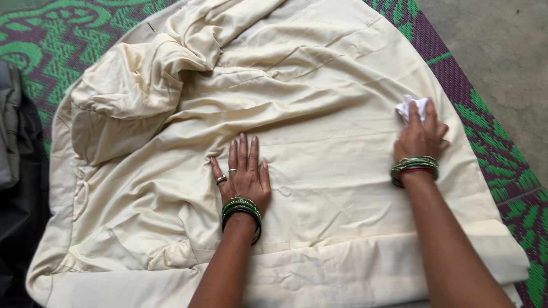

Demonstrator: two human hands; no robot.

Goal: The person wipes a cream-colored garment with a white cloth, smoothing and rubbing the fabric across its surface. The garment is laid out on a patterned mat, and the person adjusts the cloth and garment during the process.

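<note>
A large cream cloth (319,85) lies spread over a green and purple woven mat (68,34). Its upper left part is bunched into a loose heap (142,74), and the near edge is folded into a thick band (354,274). My left hand (242,171) rests flat on the middle of the cloth, fingers apart, with rings and green bangles at the wrist. My right hand (419,137) is closed around a small white crumpled rag (412,105) and presses it on the cloth near its right edge.
Grey and dark fabric (11,148) lies at the left edge, beside the mat. Bare concrete floor (502,40) shows at the upper right, past the mat's border.
</note>
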